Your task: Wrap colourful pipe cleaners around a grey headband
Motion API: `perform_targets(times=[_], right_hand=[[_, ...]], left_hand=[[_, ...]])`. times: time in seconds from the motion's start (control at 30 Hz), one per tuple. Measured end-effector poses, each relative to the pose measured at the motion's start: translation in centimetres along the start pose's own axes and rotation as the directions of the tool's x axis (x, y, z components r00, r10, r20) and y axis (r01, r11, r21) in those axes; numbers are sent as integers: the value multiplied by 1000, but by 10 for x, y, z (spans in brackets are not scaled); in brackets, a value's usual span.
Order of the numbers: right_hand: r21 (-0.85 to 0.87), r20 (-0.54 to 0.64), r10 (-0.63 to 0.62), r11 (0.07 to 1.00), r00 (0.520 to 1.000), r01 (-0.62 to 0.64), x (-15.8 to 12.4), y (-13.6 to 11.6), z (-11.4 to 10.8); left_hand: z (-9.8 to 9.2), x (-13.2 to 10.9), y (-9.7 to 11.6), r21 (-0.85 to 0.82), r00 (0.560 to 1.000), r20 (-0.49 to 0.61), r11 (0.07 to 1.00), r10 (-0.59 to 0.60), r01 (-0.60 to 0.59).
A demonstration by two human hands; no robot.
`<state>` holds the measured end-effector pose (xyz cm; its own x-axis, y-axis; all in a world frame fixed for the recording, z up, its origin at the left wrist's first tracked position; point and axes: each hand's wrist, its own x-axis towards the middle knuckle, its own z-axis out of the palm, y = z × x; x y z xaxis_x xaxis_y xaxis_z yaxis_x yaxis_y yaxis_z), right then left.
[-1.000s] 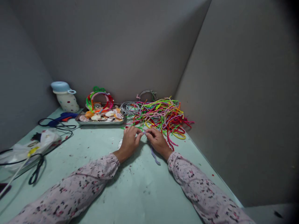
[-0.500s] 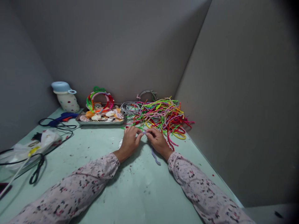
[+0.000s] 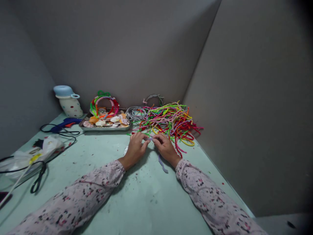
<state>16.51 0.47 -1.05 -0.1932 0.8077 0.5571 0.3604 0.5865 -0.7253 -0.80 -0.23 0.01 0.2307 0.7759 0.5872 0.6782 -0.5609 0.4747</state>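
Observation:
Between my two hands runs a light purple pipe cleaner (image 3: pixel 163 164), its loose end hanging below my right palm toward the table. My left hand (image 3: pixel 136 146) pinches it near the fingertips, and my right hand (image 3: pixel 166 147) pinches it close by on the other side. Whether another thing lies inside the pinch is too small to make out. A small whitish piece (image 3: pixel 126 150) shows partly behind my left wrist. Just past my hands spreads a tangled heap of colourful pipe cleaners (image 3: pixel 171 120).
A metal tray (image 3: pixel 107 129) of seashells (image 3: pixel 114 119) stands at the back, with pipe-cleaner-wrapped rings (image 3: pixel 104 106) on it. Grey wire coils (image 3: pixel 137 113) lie beside it. At left are a bottle (image 3: pixel 69 102), a blue glue gun (image 3: pixel 65 124), black cables (image 3: pixel 39 179) and a plastic bag (image 3: pixel 50 147).
The thumb of my left hand has shifted slightly, and a little more of the purple pipe cleaner shows between my fingertips. All else stays where it was.

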Motion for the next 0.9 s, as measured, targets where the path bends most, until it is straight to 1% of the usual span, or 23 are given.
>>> perform_targets(times=[0.63, 0.9], right_hand=[[-9, -6, 4, 1000, 1000, -4, 0, -2, 0], [0, 4, 2, 1000, 1000, -2, 0, -2, 0]], left_hand=[[0, -1, 1, 38, 999, -47, 999, 3, -1], [-1, 0, 0, 36, 999, -48, 999, 14, -12]])
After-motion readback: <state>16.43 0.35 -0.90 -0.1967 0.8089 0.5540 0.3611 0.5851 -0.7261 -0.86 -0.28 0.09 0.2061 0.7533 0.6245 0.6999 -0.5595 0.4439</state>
